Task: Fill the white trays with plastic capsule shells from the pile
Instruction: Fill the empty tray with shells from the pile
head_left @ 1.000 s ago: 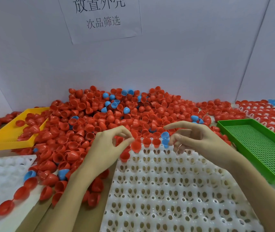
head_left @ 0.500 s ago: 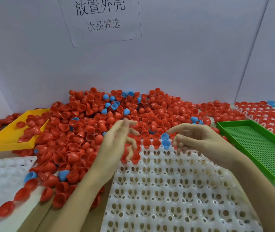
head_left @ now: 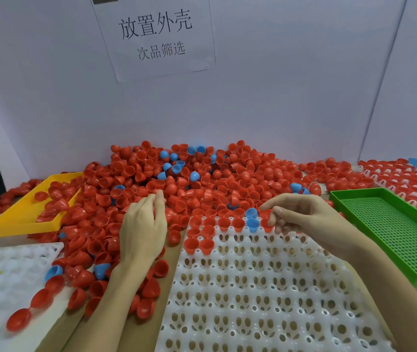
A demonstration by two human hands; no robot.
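A big pile of red and blue capsule shells point(head_left: 202, 179) lies against the back wall. In front of it sits a white tray point(head_left: 253, 288); its far row holds red shells point(head_left: 223, 222) and two blue shells point(head_left: 252, 224), and the row behind it has two red ones point(head_left: 198, 244). My left hand point(head_left: 144, 229) reaches into the pile left of the tray, fingers stretched out, fingertips on the shells. My right hand point(head_left: 301, 214) hovers at the tray's far right corner, index finger out, the other fingers loosely curled beside a red shell; I see nothing gripped in it.
A yellow tray point(head_left: 24, 219) with a few shells lies at the left, a green perforated tray point(head_left: 392, 229) at the right. Another white tray point(head_left: 4, 275) sits at the near left. Filled trays point(head_left: 405, 179) are at the far right. A paper sign point(head_left: 156, 34) hangs on the wall.
My left hand let go of a red shell at the tray's left side and moved left and forward into the pile. My right hand stayed almost in place.
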